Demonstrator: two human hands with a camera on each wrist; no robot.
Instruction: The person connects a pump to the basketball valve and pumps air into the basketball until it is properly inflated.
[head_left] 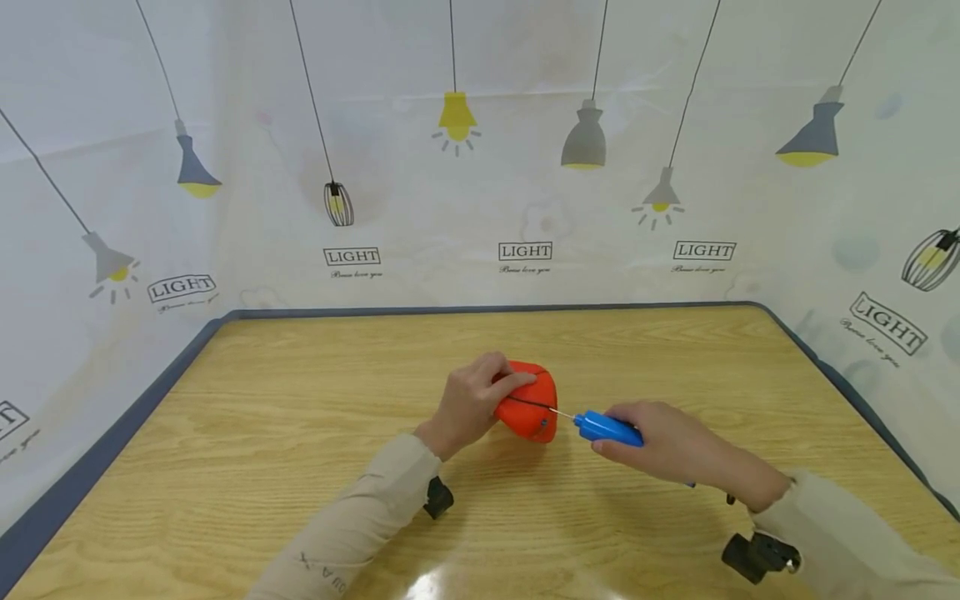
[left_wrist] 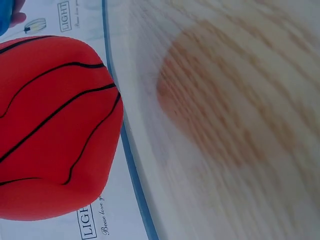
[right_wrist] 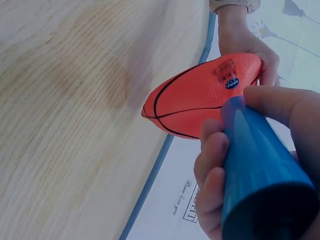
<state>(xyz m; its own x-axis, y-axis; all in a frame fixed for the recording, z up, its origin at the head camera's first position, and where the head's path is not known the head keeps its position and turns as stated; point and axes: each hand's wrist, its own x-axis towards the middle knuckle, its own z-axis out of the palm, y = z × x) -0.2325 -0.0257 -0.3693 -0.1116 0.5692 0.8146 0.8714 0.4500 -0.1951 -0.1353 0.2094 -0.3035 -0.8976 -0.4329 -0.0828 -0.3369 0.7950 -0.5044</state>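
Note:
A limp, partly flattened red-orange toy basketball (head_left: 531, 423) with black seam lines is gripped by my left hand (head_left: 467, 402), thumb across its top. My right hand (head_left: 667, 440) holds a blue hand pump (head_left: 606, 428), whose thin metal needle (head_left: 564, 413) points left and meets the ball's side in the head view. Folded-in sides of the ball (left_wrist: 55, 130) fill much of the left wrist view. The right wrist view shows a small blue sticker (right_wrist: 232, 83) on the ball, with fingers wrapped around the pump barrel (right_wrist: 260, 150). The needle's tip is hidden.
Both hands are over a wood-grain table (head_left: 285, 392) with a dark blue edge strip (head_left: 480, 310). A white sheet printed with lamps (head_left: 525, 192) rises around its back and sides. Small black devices (head_left: 438, 498) are strapped at both wrists.

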